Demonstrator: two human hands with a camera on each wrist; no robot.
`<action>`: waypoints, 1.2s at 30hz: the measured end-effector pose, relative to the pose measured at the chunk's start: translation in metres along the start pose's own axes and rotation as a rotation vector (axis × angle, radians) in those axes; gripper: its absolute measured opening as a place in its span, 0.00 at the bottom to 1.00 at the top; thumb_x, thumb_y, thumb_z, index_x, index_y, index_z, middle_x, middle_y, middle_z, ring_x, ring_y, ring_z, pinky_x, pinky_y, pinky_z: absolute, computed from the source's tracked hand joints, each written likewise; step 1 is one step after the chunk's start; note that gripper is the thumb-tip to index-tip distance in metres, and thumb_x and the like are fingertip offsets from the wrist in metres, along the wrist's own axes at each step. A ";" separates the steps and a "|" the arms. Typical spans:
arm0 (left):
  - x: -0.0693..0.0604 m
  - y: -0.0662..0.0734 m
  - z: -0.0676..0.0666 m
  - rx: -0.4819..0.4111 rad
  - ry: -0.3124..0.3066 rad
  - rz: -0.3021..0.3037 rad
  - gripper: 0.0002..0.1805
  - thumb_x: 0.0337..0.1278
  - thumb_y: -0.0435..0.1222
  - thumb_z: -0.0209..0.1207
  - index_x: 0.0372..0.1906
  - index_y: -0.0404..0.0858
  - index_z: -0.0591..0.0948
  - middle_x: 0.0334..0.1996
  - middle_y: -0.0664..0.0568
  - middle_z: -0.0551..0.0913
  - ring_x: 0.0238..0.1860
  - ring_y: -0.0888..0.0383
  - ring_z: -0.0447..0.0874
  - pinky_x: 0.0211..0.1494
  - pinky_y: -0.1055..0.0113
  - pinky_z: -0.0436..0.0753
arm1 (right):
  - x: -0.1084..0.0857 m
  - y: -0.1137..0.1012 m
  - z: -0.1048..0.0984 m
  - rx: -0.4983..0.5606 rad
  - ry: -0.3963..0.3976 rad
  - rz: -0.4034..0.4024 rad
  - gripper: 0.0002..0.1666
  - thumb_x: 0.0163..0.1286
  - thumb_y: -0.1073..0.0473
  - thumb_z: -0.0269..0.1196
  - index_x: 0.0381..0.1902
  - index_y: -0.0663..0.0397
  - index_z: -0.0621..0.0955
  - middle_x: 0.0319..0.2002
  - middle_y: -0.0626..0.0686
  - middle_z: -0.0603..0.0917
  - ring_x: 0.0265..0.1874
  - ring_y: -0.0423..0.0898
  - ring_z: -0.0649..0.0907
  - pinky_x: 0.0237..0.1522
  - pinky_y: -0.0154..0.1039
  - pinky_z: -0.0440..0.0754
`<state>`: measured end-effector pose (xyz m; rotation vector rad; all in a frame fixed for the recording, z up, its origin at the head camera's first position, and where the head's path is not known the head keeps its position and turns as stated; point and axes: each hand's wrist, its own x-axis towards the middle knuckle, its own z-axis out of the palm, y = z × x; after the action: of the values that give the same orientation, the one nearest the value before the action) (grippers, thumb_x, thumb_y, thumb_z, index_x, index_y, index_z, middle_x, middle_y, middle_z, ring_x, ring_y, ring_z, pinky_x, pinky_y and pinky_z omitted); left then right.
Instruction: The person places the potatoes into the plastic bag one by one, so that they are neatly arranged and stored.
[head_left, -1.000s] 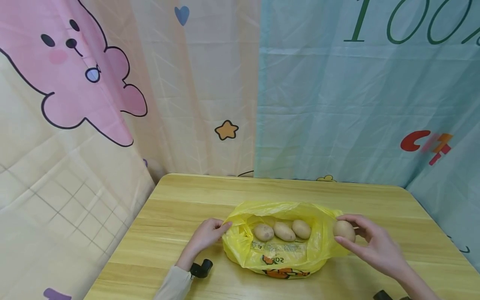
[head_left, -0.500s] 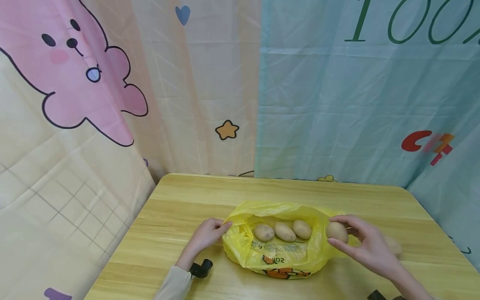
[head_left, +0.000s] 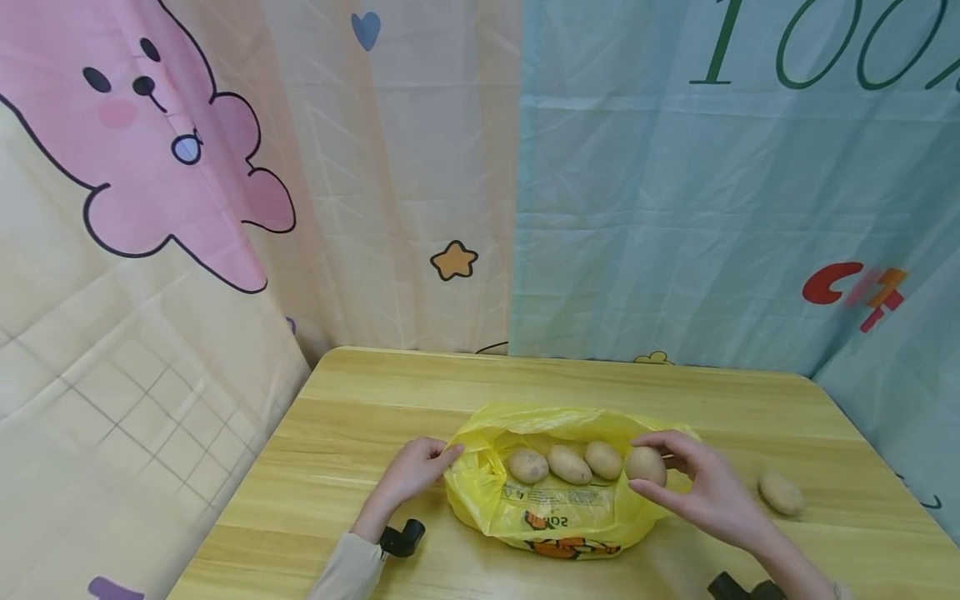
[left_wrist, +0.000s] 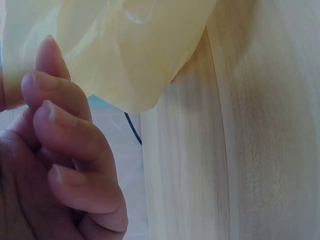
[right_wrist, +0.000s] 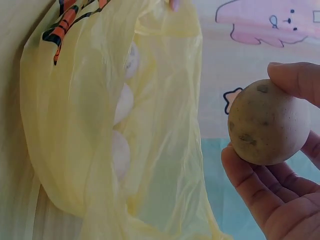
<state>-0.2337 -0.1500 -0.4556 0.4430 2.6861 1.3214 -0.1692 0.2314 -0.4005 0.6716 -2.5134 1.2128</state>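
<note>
A yellow plastic bag (head_left: 577, 533) lies with its mouth spread on the table, and 3 potatoes (head_left: 569, 464) sit in a row inside it. My left hand (head_left: 415, 472) pinches the bag's left rim between thumb and forefinger; in the left wrist view the other fingers of the left hand (left_wrist: 80, 150) are bent beside the hanging plastic. Over the bag's right side, my right hand (head_left: 697, 483) holds another potato (head_left: 647, 467) between thumb and fingers. The right wrist view shows this potato (right_wrist: 269, 122) with dark spots, apart from the bag's rim.
One more potato (head_left: 781, 493) lies on the wooden table (head_left: 375, 392) to the right of my right hand. Printed curtains (head_left: 637, 208) hang behind the table and along its sides. Black wrist cameras (head_left: 403, 537) are strapped at both wrists.
My right hand has moved left with its potato, from beside the bag's right rim to over its opening. The loose potato on the right has come into view. My left hand stays put.
</note>
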 end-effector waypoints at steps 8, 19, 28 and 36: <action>0.000 -0.001 0.000 0.001 -0.001 0.006 0.26 0.67 0.52 0.51 0.15 0.42 0.72 0.09 0.59 0.64 0.13 0.63 0.61 0.19 0.70 0.63 | 0.005 0.000 0.012 0.029 -0.021 0.003 0.23 0.54 0.56 0.74 0.47 0.47 0.79 0.42 0.42 0.80 0.37 0.39 0.81 0.36 0.36 0.80; -0.001 0.002 0.000 -0.005 -0.006 -0.005 0.27 0.67 0.51 0.52 0.16 0.39 0.72 0.09 0.59 0.63 0.13 0.63 0.61 0.19 0.70 0.62 | 0.014 0.000 0.030 0.036 -0.037 -0.050 0.24 0.50 0.60 0.76 0.44 0.48 0.79 0.41 0.44 0.81 0.37 0.41 0.81 0.33 0.37 0.81; 0.000 0.002 0.000 -0.014 -0.006 -0.002 0.26 0.67 0.52 0.52 0.15 0.42 0.70 0.09 0.59 0.63 0.13 0.63 0.60 0.19 0.70 0.62 | 0.021 -0.001 0.041 0.114 -0.099 0.007 0.21 0.54 0.54 0.74 0.43 0.50 0.78 0.40 0.45 0.80 0.36 0.42 0.81 0.35 0.38 0.81; -0.001 0.002 0.000 -0.022 -0.010 -0.002 0.26 0.67 0.51 0.52 0.15 0.41 0.71 0.09 0.59 0.63 0.13 0.63 0.60 0.19 0.70 0.62 | 0.024 0.002 0.053 0.111 -0.119 0.075 0.22 0.53 0.51 0.74 0.43 0.49 0.78 0.38 0.46 0.80 0.34 0.42 0.82 0.34 0.40 0.81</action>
<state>-0.2326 -0.1493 -0.4539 0.4428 2.6609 1.3433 -0.1923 0.1840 -0.4238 0.7012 -2.6044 1.3859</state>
